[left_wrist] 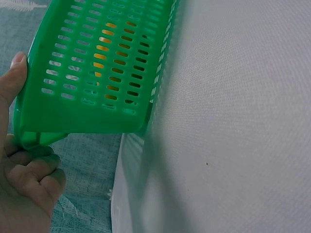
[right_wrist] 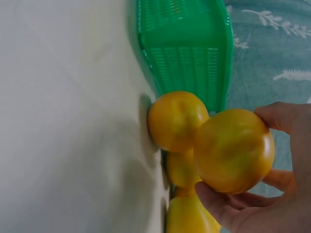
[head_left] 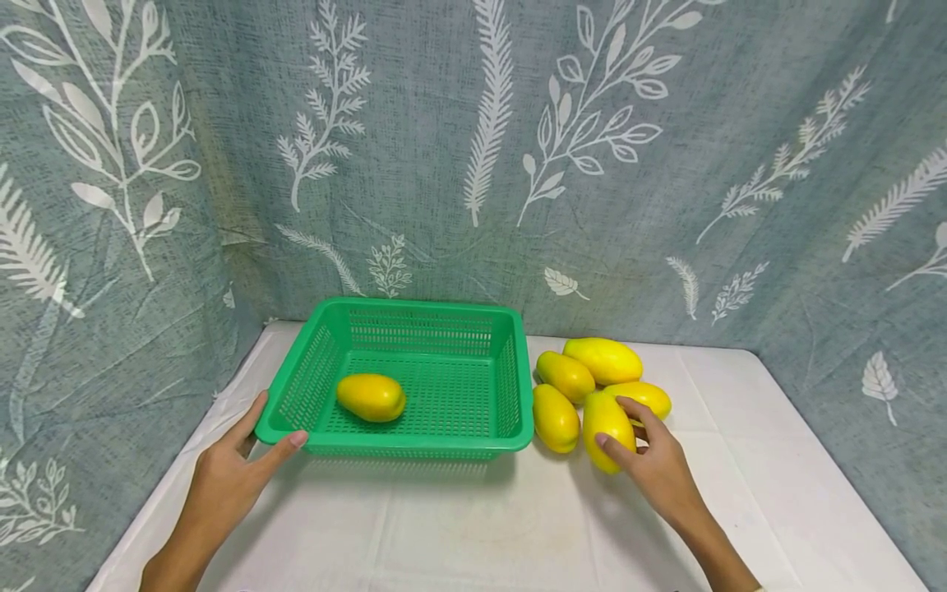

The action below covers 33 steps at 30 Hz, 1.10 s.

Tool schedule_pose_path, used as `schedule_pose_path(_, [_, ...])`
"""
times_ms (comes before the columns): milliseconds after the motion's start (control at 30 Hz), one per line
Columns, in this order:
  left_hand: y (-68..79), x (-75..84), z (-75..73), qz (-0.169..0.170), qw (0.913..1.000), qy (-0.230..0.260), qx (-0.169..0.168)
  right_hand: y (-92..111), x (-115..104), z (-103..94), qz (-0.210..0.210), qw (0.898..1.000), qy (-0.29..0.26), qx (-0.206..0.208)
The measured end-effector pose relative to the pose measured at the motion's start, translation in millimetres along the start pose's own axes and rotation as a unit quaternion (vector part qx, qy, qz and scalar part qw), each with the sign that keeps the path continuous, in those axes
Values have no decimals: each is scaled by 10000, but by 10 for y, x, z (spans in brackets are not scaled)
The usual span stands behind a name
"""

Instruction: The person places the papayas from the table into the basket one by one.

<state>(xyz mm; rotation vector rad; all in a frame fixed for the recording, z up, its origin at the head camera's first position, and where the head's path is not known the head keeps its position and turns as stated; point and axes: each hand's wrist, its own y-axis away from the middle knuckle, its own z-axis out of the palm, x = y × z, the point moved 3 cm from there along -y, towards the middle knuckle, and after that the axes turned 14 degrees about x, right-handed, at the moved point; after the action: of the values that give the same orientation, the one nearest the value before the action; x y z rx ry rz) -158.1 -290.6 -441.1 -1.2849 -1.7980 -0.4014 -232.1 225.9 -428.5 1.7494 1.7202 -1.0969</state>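
A green plastic basket (head_left: 414, 441) with slotted walls stands on the table, a single yellow mango (head_left: 371, 398) lying in its left half. My left hand (head_left: 231, 477) grips the basket's near left corner, thumb at the front rim; in the left wrist view the fingers curl under the rim. To the basket's right, my right hand (head_left: 654, 460) holds another yellow mango (right_wrist: 233, 150) between thumb and fingers. This held mango is nearest me in a cluster with several more mangoes, among them one (head_left: 556, 418) beside the basket wall and a larger one (head_left: 602, 360) at the back.
A white cloth covers the table (head_left: 459, 526). Behind it and along both sides hangs a grey-green curtain (head_left: 422, 164) with white leaf prints. The basket's far rim stands close to the back curtain.
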Motion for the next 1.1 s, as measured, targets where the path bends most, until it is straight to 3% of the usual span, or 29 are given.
schedule_pose_path(1100, [3,-55,18,13,10000,6,-16,-52,-403,226,-205,9950,-959,203])
